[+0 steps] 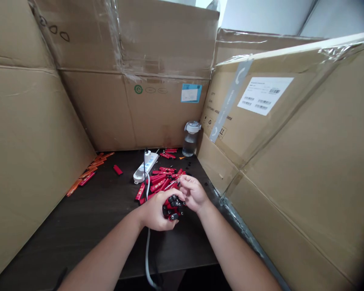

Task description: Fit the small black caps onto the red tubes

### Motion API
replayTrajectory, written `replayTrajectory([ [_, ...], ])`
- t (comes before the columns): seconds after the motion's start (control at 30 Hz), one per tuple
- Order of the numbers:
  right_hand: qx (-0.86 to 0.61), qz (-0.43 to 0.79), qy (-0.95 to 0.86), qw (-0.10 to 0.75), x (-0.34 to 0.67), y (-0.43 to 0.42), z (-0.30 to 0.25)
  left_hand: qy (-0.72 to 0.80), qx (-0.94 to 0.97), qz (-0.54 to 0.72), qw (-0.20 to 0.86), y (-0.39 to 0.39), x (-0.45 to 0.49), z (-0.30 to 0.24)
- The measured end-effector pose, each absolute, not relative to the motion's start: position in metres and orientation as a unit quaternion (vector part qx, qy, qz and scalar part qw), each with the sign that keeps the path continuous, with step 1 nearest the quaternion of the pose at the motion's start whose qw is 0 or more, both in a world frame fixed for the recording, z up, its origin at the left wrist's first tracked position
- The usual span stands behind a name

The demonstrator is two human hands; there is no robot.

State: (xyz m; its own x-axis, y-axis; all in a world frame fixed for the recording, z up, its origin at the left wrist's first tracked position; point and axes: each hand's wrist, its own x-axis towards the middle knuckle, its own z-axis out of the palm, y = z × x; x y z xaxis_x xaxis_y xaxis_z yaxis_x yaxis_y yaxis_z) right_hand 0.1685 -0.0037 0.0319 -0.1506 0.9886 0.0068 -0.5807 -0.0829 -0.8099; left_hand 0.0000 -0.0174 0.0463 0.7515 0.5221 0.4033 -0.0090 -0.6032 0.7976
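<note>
My left hand (157, 211) is closed around a bundle of red sticks with black ends (172, 207), held just above the dark table (87, 218). My right hand (193, 192) is beside it, fingers pinched on the top of the bundle; whether they hold a single stick I cannot tell. Just beyond both hands lies a loose heap of several more red sticks (161, 180).
A white power strip (145, 166) with a plugged cable lies behind the heap. A clear water bottle (190, 139) stands in the back corner. Orange sticks (89, 171) and one red piece (117, 169) lie at the left. Tall cardboard boxes (291, 153) wall in the table.
</note>
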Motion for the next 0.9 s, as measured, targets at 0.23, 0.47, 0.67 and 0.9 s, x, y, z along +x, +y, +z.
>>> replayTrajectory([
  [0.23, -0.412, 0.564, -0.279, 0.659, 0.194, 0.022, 0.021, 0.279, 0.805, 0.339, 0.399, 0.009, 0.003, 0.062],
  [0.47, -0.535, 0.447, -0.348, 0.627, 0.196, 0.036, 0.002, 0.355, 0.879, 0.11, 0.298, 0.05, 0.03, 0.083],
  [0.67, -0.562, 0.417, -0.371, 0.611, 0.195, 0.044, -0.006, 0.385, 0.883, 0.057, 0.263, 0.06, 0.045, 0.081],
  [0.9, -0.551, 0.369, -0.424, 0.616, 0.198, 0.039, -0.002, 0.362, 0.852, 0.229, 0.303, 0.058, 0.03, 0.075],
])
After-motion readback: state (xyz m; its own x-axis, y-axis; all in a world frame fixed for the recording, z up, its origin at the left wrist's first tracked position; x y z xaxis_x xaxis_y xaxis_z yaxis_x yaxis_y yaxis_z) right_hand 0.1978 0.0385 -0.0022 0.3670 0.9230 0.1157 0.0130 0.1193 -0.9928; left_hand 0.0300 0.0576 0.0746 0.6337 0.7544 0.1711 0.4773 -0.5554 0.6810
